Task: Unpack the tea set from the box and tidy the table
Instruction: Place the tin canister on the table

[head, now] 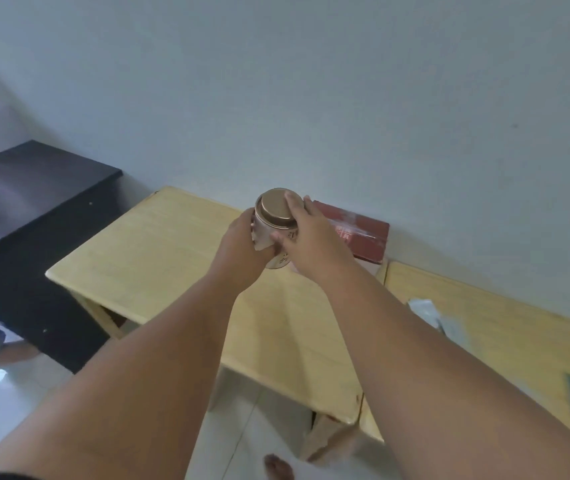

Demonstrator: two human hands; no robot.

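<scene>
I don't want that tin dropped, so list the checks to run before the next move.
1. Left hand grips the tin: ok.
2. Right hand grips the tin near its top: ok.
3. Bare table surface left of the tin: ok.
4. Tin clear of the red box: cannot tell, the right hand hides the gap.
5. Tin lifted off the table: cannot tell.
</scene>
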